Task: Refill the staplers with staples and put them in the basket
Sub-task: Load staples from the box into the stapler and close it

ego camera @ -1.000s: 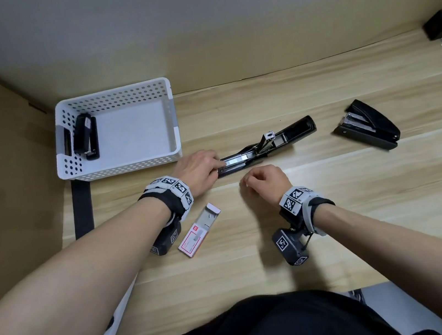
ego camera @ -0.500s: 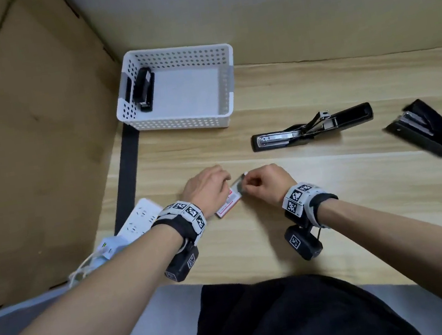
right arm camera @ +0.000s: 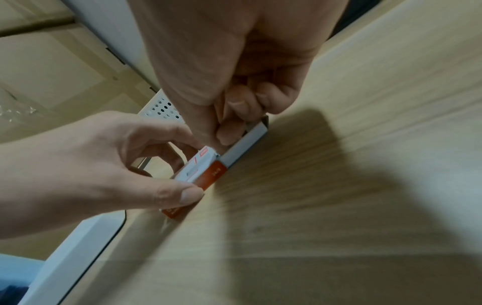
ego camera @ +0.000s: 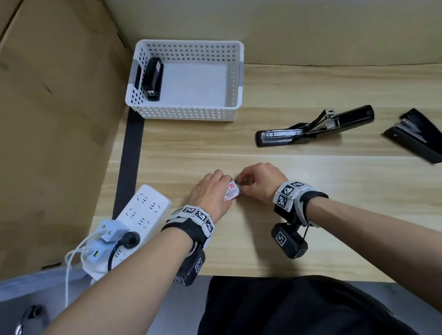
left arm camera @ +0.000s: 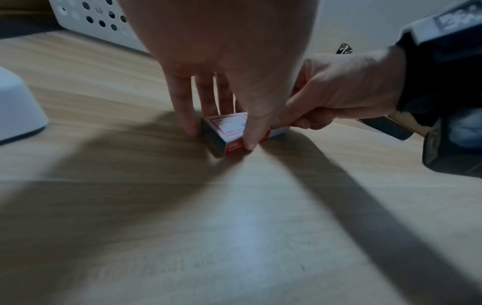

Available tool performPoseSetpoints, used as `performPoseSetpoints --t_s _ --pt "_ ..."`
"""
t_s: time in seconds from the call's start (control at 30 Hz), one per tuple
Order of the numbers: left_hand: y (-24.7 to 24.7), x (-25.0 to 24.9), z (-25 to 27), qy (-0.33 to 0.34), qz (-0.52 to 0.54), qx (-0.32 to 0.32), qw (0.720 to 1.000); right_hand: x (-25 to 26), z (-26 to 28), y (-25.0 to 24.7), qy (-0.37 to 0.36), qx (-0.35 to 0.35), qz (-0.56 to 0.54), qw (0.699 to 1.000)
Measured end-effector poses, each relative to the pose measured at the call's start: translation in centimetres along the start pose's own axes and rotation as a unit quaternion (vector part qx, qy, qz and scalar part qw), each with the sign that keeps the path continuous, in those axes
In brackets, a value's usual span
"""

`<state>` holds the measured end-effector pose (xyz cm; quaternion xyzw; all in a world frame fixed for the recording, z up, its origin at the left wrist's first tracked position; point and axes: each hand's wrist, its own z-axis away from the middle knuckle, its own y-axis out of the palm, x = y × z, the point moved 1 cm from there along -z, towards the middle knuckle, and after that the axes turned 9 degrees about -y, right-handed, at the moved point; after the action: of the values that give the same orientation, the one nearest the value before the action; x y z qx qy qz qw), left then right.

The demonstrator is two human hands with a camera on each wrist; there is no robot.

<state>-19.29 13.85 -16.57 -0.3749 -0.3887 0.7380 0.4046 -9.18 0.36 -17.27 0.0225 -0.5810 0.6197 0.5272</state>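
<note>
Wood-grain counter [ego camera: 336, 207] runs from the person's lap out to a plain wall, with cardboard standing on the left. Nearest the body, both hands meet over a small red-and-white staple box [ego camera: 231, 190] that lies on the counter. The left hand [ego camera: 211, 195] pinches the box's sleeve between thumb and fingers, holding it down; the right hand [ego camera: 263, 181] has its fingers curled at the box's far end, where the inner tray [right arm camera: 246, 142] shows drawn partly out of the sleeve. Whether a strip of staples is already between those fingers cannot be told. Just left of the hands, at the counter's edge, lies a white power strip [ego camera: 145, 211] with plugs in it.

Farther out, well apart from the hands, an opened stapler [ego camera: 315, 130] lies flat with its magazine exposed, apparently waiting for staples. To its right lies a closed stapler [ego camera: 419, 140]. Farthest, by the wall, a white basket [ego camera: 237, 77] holds one stapler [ego camera: 153, 79] against its left side.

By this showing, one stapler looks finished, one is mid-refill at the staple-fetching step, and one seems untouched.
</note>
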Motion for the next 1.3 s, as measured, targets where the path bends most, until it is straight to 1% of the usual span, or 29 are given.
performPoseSetpoints --t_s 0.2,0.33,0.43,0.5,0.57,0.67,0.73,0.8,0.87,0.97,1.07,1.17,1.23,1.3 --pt "-0.2 0.4 0.0 0.01 -0.007 0.0 1.0 0.2 -0.2 0.0 -0.023 0.056 0.049 0.997" --pt "-0.6 0.5 -0.1 0.014 -0.011 0.016 1.0 0.3 -0.4 -0.1 -0.012 0.08 0.063 0.995" --pt "-1.1 0.5 -0.4 0.017 -0.019 0.028 0.999 0.4 -0.5 -0.4 -0.014 0.11 0.07 0.991" --pt "-1.4 0.5 -0.5 0.022 -0.021 0.039 0.999 0.2 -0.5 -0.7 -0.013 0.115 0.066 0.991" --pt "-1.7 0.7 -0.9 0.03 -0.025 0.05 0.998 -0.3 -0.5 -1.2 0.004 0.093 0.034 0.995" --pt "-2.2 0.8 -1.6 0.042 -0.036 0.063 0.996 -1.4 -0.8 -1.9 0.043 0.046 -0.103 0.993" --pt "-2.4 0.6 -2.2 0.045 -0.039 0.069 0.996 -2.2 -1.2 -2.3 0.071 0.006 -0.159 0.985" --pt "-2.6 0.5 -3.0 0.035 -0.027 0.07 0.997 -3.0 -1.7 -2.5 0.101 -0.029 -0.165 0.981" --pt "-2.9 0.2 -3.8 0.024 -0.007 0.069 0.997 -3.6 -2.1 -2.6 0.119 -0.048 -0.152 0.98" --pt "-3.2 -0.6 -5.1 0.028 0.009 0.059 0.998 -3.9 -2.3 -2.6 0.127 -0.054 -0.126 0.982" --pt "-3.3 -1.8 -6.1 0.048 0.023 0.041 0.998 -4.4 -2.3 -2.3 0.136 -0.067 -0.117 0.981" --pt "-3.0 -3.0 -6.8 0.044 0.041 0.027 0.998 -4.9 -1.9 -2.2 0.128 -0.081 -0.177 0.972" --pt "-2.5 -3.8 -7.1 0.036 0.032 0.015 0.999 -5.3 -1.3 -2.7 0.129 -0.092 -0.224 0.962" --pt "-2.0 -4.5 -7.3 0.035 0.017 0.002 0.999 -5.9 -0.6 -3.4 0.133 -0.096 -0.243 0.956"
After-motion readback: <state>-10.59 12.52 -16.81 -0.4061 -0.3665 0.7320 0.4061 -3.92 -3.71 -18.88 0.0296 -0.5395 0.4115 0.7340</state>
